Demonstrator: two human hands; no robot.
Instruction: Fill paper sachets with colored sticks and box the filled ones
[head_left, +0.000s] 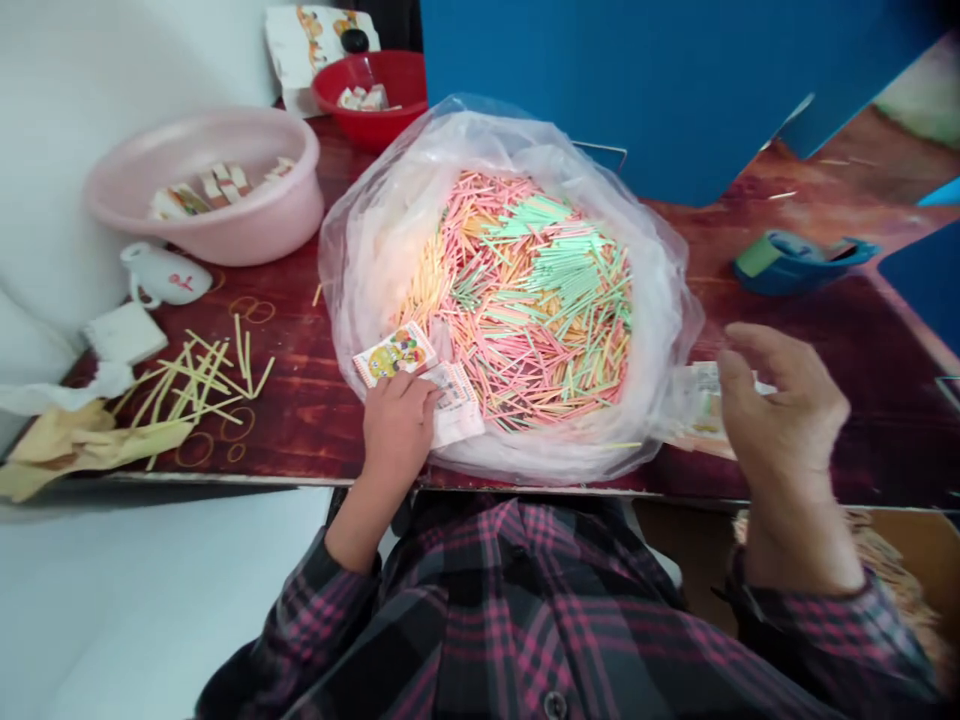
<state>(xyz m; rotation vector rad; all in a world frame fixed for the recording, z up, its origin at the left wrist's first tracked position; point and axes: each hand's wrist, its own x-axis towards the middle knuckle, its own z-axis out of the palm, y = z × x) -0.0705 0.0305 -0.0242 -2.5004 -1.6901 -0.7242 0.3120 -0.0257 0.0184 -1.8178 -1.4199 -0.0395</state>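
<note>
A large see-through plastic bag (pixel 360 240) stands with its mouth spread, full of thin pink, green, orange and yellow sticks (pixel 525 330). At its near left rim my left hand (pixel 397 420) grips a small printed paper packet (pixel 395 354) with a colourful cartoon picture. Beside those fingers, a second paper packet (pixel 456 405), pale with printed text, lies against the bag. My right hand (pixel 787 410) is raised over the table to the right of the bag, fingers curved and thumb apart, holding nothing I can see. Partly behind it lie more printed packets (pixel 701 405).
On the left are a pink basin (pixel 300 200) with small packets, a white mug (pixel 169 277) on its side, loose yellow sticks (pixel 199 375) and rubber bands (pixel 195 450). A red basin (pixel 405 75) sits behind. A blue container (pixel 795 270) stands right, near a blue panel (pixel 600 80).
</note>
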